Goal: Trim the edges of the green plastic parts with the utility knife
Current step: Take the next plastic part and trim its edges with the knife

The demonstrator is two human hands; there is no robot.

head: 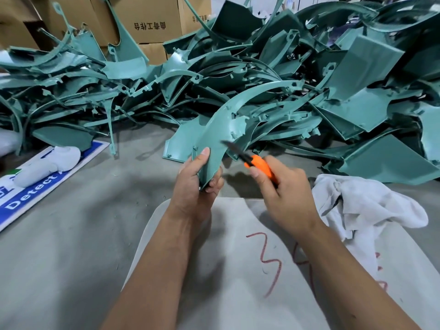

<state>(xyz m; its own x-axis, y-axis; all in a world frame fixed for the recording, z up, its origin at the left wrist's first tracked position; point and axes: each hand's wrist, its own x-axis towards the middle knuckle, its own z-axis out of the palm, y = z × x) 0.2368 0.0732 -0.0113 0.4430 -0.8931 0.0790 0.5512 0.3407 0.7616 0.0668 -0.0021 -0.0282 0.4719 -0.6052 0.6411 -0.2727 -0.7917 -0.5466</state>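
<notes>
Here, knife beside green part edge

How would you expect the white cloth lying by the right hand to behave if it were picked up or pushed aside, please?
The white cloth lies crumpled in soft folds, so it would probably hang limp rather than hold a shape. It looks thin, so likely light for its size. Pushed across the grey table, it would probably bunch up rather than slide or roll.

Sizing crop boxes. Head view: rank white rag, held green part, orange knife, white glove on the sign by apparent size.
1. white rag
2. held green part, a long curved strip
3. white glove
4. orange knife, partly hidden in the right hand

The rag lies nearer the camera, so the order of 1 and 2 is unsure.
</notes>
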